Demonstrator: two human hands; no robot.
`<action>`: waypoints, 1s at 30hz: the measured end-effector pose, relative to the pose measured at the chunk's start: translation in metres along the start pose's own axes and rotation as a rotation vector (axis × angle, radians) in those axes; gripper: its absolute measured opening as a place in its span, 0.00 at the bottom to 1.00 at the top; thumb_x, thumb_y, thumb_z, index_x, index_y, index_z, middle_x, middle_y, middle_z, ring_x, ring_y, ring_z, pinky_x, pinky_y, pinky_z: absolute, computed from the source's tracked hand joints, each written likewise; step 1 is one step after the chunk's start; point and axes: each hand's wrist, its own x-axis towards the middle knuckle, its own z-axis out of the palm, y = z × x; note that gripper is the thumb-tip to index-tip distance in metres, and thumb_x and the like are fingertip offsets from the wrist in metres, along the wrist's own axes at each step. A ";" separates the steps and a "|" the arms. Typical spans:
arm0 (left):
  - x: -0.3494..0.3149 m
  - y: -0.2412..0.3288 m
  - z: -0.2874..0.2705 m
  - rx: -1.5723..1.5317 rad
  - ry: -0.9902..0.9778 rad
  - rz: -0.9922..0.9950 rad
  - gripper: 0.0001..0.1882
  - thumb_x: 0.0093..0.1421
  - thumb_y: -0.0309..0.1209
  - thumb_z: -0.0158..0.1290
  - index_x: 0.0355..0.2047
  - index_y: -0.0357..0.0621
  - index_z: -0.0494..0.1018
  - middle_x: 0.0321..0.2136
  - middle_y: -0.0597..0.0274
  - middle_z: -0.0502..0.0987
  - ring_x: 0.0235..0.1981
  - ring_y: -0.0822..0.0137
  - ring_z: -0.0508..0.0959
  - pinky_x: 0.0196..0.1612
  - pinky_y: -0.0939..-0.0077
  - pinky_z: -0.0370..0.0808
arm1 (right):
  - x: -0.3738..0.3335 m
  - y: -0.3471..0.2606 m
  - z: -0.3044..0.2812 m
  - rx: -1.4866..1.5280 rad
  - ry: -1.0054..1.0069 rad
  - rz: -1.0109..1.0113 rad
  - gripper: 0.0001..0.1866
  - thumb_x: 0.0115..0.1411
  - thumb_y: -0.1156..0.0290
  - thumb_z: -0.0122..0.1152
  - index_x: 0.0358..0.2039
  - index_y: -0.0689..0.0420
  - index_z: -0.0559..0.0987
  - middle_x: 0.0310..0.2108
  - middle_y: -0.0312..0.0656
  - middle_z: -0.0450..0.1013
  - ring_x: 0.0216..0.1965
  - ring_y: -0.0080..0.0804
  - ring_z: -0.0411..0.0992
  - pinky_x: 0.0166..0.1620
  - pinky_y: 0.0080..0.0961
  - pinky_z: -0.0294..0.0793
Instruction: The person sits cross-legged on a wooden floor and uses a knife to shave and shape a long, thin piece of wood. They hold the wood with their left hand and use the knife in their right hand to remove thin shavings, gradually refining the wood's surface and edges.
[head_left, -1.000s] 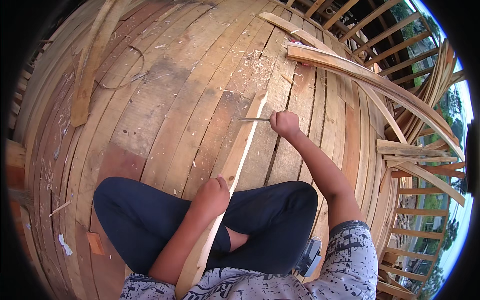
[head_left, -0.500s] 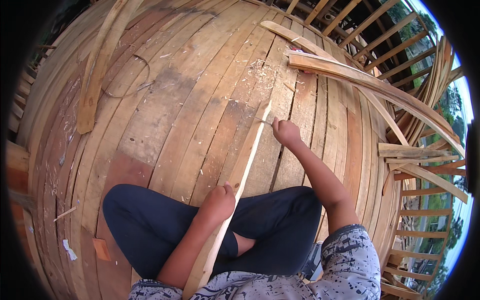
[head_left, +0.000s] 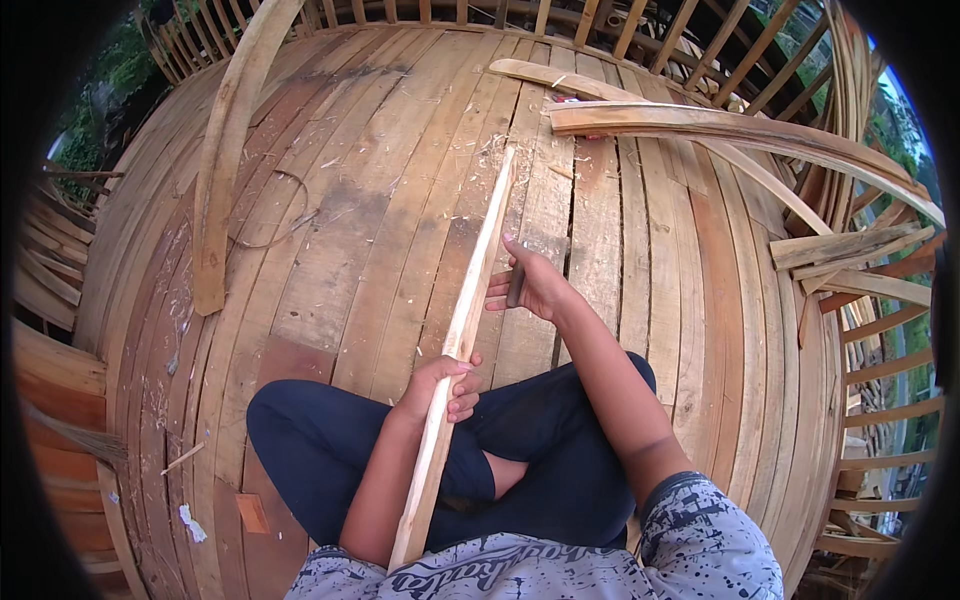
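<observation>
A long pale wooden strip (head_left: 470,290), whittled to a narrow tip at its far end, slants from my lap out over the floor. My left hand (head_left: 438,390) is closed around it near my knees. Beside the strip's right edge, my right hand (head_left: 540,284) is turned palm toward the wood, its fingers loosely stretched and reaching to the strip. The dark handle of a knife (head_left: 516,286) rests across that palm; I cannot make out its blade.
Wood shavings (head_left: 490,150) litter the plank floor (head_left: 340,300). Long curved boards (head_left: 700,125) lie at the far right, another board (head_left: 222,200) at the left. A thin bent loop (head_left: 290,215) lies nearby. Slatted railings (head_left: 890,415) edge the floor.
My right hand has drawn back from near the strip's tip and opened its grip around the knife handle. The strip has been rolled and shifted, with my left fingers now wrapped around it.
</observation>
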 end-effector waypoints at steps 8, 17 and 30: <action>-0.024 -0.017 0.042 0.136 0.168 0.030 0.27 0.62 0.45 0.46 0.53 0.35 0.64 0.31 0.51 0.73 0.25 0.59 0.77 0.30 0.67 0.77 | -0.025 0.026 0.010 0.272 -0.112 -0.167 0.17 0.70 0.59 0.52 0.46 0.61 0.73 0.36 0.42 0.78 0.30 0.30 0.80 0.30 0.30 0.84; -0.096 -0.028 0.063 0.623 0.308 -0.089 0.23 0.73 0.41 0.39 0.56 0.33 0.63 0.38 0.48 0.76 0.37 0.55 0.82 0.41 0.60 0.82 | -0.022 0.023 -0.032 0.281 0.033 -0.208 0.17 0.67 0.62 0.58 0.46 0.63 0.74 0.38 0.45 0.77 0.34 0.38 0.80 0.35 0.40 0.82; -0.086 -0.008 0.049 0.761 0.621 -0.136 0.24 0.73 0.51 0.33 0.46 0.40 0.65 0.18 0.58 0.71 0.12 0.68 0.73 0.13 0.75 0.74 | -0.015 0.018 -0.053 0.225 0.066 -0.239 0.27 0.73 0.53 0.38 0.54 0.69 0.63 0.38 0.54 0.72 0.27 0.41 0.78 0.35 0.41 0.86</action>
